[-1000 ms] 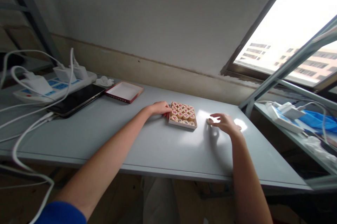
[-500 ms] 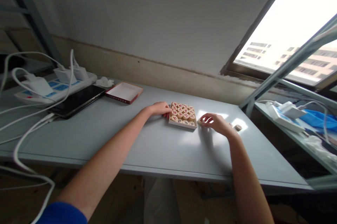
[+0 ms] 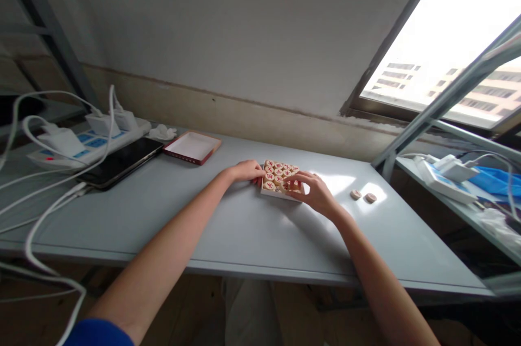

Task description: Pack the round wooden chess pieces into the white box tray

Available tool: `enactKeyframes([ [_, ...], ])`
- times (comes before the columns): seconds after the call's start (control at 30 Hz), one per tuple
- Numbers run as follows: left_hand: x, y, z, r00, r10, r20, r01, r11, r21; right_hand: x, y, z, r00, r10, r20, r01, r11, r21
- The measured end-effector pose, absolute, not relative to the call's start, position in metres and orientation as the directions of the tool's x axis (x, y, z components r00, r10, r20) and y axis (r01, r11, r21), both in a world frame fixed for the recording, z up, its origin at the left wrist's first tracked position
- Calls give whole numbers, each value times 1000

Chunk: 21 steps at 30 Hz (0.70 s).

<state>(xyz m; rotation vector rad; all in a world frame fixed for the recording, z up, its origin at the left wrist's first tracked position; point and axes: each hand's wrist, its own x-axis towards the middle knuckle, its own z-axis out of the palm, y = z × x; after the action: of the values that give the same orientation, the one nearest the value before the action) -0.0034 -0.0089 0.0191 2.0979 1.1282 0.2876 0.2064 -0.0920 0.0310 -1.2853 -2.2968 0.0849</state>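
Observation:
A shallow white box holds rows of round wooden pieces marked with red characters. My left hand is closed on the box's left edge. Over the box's front right part, my right hand has thumb and fingers curled round a round piece, partly hidden by the fingers. Two loose round pieces lie on the table to the right.
A red-edged box lid lies at the back left. Beside it are a black tablet, a power strip with plugs, and white cables. Metal frame bars and a side shelf stand at the right.
My right hand has moved left from beside the box to over its front right part, carrying a piece. My left hand has stayed at the box's left edge.

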Motion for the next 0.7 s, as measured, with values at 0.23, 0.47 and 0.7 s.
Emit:
enactKeyframes([
  [0.23, -3, -7, 17, 599, 789, -133, 626, -359, 692, 206, -93, 30, -426, 836, 346, 824, 516, -234],
  [0.47, -3, -5, 14, 602, 790, -113, 629, -382, 677, 205, -91, 29, -407, 844, 350, 792, 517, -324],
  [0.7, -3, -4, 13, 601, 792, -104, 627, -387, 676, 201, -92, 29, -418, 830, 369, 762, 542, -355],
])
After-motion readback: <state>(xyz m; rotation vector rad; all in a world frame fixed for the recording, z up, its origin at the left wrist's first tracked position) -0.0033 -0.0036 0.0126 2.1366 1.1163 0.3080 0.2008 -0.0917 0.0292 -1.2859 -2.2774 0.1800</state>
